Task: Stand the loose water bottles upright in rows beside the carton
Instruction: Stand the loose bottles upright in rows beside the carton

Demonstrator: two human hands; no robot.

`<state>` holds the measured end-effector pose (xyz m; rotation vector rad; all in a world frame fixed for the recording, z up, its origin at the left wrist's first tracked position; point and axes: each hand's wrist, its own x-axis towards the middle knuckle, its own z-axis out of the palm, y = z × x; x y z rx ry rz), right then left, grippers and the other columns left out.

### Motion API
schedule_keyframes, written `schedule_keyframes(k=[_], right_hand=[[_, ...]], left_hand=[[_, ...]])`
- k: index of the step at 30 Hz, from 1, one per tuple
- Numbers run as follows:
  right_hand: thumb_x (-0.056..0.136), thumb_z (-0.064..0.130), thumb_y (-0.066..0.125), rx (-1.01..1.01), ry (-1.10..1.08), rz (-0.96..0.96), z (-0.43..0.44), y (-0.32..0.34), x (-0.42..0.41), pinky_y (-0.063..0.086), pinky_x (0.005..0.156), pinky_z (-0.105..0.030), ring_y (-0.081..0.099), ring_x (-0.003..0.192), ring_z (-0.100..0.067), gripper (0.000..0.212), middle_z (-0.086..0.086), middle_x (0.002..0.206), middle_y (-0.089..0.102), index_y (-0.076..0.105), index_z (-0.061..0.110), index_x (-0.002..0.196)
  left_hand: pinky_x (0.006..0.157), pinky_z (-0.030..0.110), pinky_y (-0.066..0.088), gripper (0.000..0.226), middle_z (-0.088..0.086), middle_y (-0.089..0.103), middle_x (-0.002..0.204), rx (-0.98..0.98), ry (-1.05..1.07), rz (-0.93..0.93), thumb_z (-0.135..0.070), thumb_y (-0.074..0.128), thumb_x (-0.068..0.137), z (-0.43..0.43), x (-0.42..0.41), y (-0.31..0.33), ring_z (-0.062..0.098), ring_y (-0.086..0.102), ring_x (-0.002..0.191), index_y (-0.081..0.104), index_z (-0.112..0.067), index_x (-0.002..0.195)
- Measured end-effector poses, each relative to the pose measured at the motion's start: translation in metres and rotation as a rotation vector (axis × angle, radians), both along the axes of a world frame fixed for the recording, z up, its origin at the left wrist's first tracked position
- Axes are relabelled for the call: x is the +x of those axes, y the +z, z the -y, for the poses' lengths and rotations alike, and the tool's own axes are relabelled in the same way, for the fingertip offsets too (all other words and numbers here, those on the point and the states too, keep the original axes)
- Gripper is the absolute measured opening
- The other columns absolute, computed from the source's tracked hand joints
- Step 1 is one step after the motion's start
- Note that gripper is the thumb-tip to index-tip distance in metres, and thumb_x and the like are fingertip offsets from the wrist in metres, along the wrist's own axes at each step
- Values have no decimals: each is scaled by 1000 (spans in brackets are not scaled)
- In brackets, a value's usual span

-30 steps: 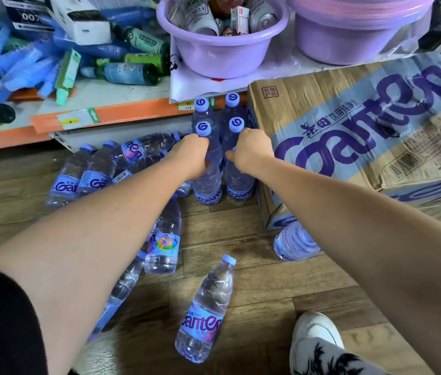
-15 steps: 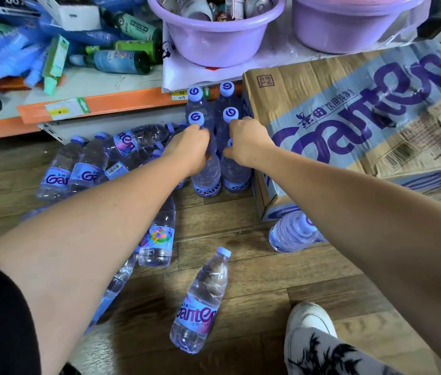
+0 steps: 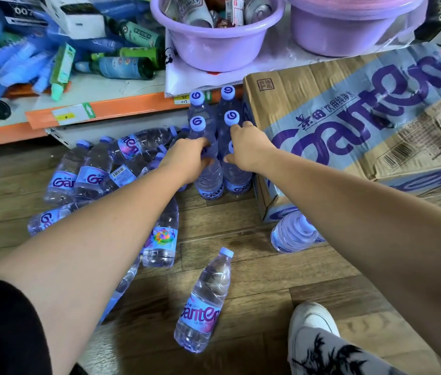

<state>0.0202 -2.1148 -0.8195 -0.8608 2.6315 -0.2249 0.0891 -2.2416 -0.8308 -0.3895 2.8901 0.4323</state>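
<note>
Nearest me one loose bottle [image 3: 203, 304] lies flat on the floor [image 3: 262, 288] by my shoe [image 3: 312, 320]; stepping back could send it rolling. A second [image 3: 161, 234] lies under my left arm, a third [image 3: 294, 231] at the carton [image 3: 349, 123] corner, and perhaps six more are piled left. My left hand [image 3: 187, 158] wraps one front bottle [image 3: 210, 177]; my right hand [image 3: 249, 150] fingers curl on its neighbour [image 3: 237, 174]. Four capped ones stand behind; a careless shove would topple them.

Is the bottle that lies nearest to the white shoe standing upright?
No, the bottle lies on its side on the wooden floor, with its cap pointing away from the white shoe.
</note>
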Motion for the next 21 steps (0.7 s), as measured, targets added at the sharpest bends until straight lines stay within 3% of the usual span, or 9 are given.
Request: schedule_keyframes(k=[3, 6, 12, 17, 21], right_hand=[[90, 23, 61, 10, 21, -1, -5, 1, 4, 45, 92, -39, 54, 114, -38, 61, -23, 138, 36, 32, -1, 137], [91, 16, 58, 0, 47, -52, -8, 0, 8, 46, 87, -39, 55, 112, -39, 44, -21, 132, 43, 41, 0, 129], [94, 33, 56, 0, -70, -86, -4, 4, 1, 47, 86, -35, 57, 112, -32, 49, -18, 124, 55, 45, -1, 127], [94, 32, 56, -30, -49, -84, -6, 1, 0, 45, 86, -35, 56, 112, -32, 48, -19, 126, 52, 43, 1, 128], [94, 31, 54, -36, -28, -105, -7, -3, 1, 45, 88, -35, 55, 112, -32, 48, -18, 128, 49, 41, 2, 129]], left_hand=[[90, 41, 49, 42, 19, 63, 120, 68, 50, -7, -26, 58, 89, -1, 4, 0, 37, 57, 112, 52, -17, 130], [89, 39, 49, 39, 21, 62, 119, 72, 59, 1, -21, 57, 89, -4, 6, 3, 37, 57, 111, 52, -14, 128], [85, 36, 46, 35, 21, 58, 121, 57, 72, 27, -15, 58, 90, -6, 1, 4, 37, 55, 113, 55, -10, 124], [88, 37, 45, 35, 20, 58, 122, 61, 99, -64, -4, 53, 86, -9, -7, -3, 35, 53, 114, 58, -7, 121], [94, 39, 43, 35, 21, 56, 122, 73, 119, -103, -10, 57, 88, -8, -8, -7, 36, 51, 117, 57, -6, 122]])
